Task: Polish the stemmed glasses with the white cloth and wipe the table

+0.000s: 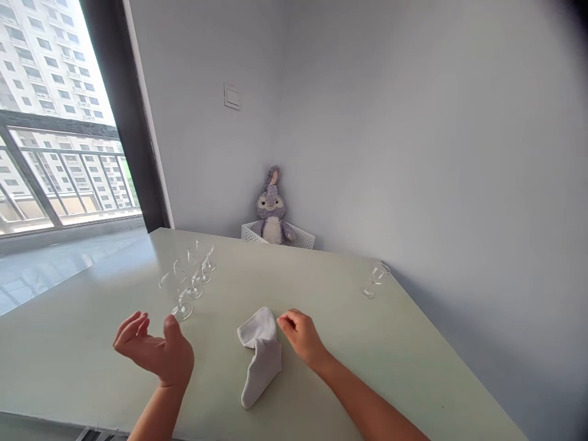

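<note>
My left hand [156, 350] is raised over the left side of the table, palm up, fingers loosely bent and thumb apart, with nothing in it. Just beyond it, several clear stemmed glasses [182, 312] stand in a slanting row. A crumpled white cloth [261, 361] lies on the table between my hands. Beside the cloth's upper right edge is my right hand [301, 334], fingers curled in and thumb pressed against them. Its fingertips come right up to the cloth, but no fabric shows between them. Another clear stemmed glass [374, 280] stands apart at the far right.
The pale green table [321, 282] reaches toward the wall corner, its right edge running near the grey wall [436, 153]. Behind its far edge, a purple plush toy [272, 211] sits in a white perforated basket [301, 237]. A window with a railing [68, 165] is at left.
</note>
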`<move>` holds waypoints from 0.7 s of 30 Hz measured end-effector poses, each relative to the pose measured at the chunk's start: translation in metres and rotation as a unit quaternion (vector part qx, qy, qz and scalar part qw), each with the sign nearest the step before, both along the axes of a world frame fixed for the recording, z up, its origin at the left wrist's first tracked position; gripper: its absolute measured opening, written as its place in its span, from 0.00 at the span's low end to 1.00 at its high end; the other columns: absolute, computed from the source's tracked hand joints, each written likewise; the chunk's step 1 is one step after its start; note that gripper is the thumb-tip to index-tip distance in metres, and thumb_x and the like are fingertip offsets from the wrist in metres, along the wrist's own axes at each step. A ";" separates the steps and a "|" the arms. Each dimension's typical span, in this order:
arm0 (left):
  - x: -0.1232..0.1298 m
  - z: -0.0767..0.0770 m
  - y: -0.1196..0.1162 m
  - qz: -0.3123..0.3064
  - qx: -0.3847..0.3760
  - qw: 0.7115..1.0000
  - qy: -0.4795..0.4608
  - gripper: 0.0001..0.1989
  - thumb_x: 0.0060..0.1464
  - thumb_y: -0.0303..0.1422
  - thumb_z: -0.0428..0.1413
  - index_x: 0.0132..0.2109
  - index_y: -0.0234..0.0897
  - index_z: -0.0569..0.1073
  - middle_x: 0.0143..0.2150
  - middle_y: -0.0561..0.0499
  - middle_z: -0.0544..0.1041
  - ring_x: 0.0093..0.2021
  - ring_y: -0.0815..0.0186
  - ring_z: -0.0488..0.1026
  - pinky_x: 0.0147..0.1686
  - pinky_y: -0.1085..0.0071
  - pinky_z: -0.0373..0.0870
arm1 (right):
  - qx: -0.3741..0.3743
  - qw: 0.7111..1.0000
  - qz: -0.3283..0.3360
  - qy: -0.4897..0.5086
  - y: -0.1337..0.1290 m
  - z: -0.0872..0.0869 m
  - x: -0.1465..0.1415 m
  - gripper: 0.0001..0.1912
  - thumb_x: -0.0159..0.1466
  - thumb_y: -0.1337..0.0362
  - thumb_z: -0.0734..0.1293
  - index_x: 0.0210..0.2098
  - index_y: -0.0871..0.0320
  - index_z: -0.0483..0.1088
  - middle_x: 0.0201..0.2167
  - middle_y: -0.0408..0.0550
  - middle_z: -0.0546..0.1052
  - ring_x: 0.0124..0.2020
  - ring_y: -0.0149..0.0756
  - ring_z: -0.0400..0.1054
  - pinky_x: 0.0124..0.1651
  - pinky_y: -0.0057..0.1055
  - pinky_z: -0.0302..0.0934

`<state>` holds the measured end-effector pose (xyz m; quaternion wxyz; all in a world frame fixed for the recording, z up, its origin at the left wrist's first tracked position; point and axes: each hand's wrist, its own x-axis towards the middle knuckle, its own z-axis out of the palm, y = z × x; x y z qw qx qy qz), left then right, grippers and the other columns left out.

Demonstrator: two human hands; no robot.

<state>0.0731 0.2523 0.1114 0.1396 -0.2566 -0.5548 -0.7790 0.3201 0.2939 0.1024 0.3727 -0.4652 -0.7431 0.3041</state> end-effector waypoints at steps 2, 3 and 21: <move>-0.017 -0.013 0.000 -0.047 -0.099 0.989 -0.102 0.31 0.42 0.37 0.57 0.53 0.39 0.56 0.55 0.44 0.60 0.56 0.59 0.58 0.54 0.58 0.55 | 0.014 0.999 0.027 -0.020 -0.005 0.003 -0.020 0.15 0.61 0.55 0.57 0.27 0.55 0.69 0.28 0.45 0.70 0.28 0.31 0.63 0.31 0.27 0.55; -0.024 -0.018 0.001 -0.081 -0.152 0.974 -0.149 0.34 0.42 0.38 0.58 0.56 0.40 0.54 0.56 0.44 0.59 0.57 0.58 0.57 0.54 0.57 0.54 | 0.010 0.998 0.039 -0.053 -0.006 0.003 -0.028 0.15 0.60 0.53 0.58 0.29 0.55 0.69 0.30 0.45 0.70 0.28 0.32 0.63 0.32 0.28 0.56; -0.077 -0.029 0.032 -0.206 -0.419 0.880 -0.081 0.25 0.41 0.48 0.54 0.45 0.40 0.68 0.37 0.48 0.72 0.37 0.61 0.70 0.33 0.66 0.63 | -0.327 0.886 0.033 0.327 0.001 -0.010 -0.009 0.11 0.51 0.58 0.68 0.22 0.60 0.67 0.18 0.39 0.63 0.21 0.26 0.55 0.26 0.25 0.49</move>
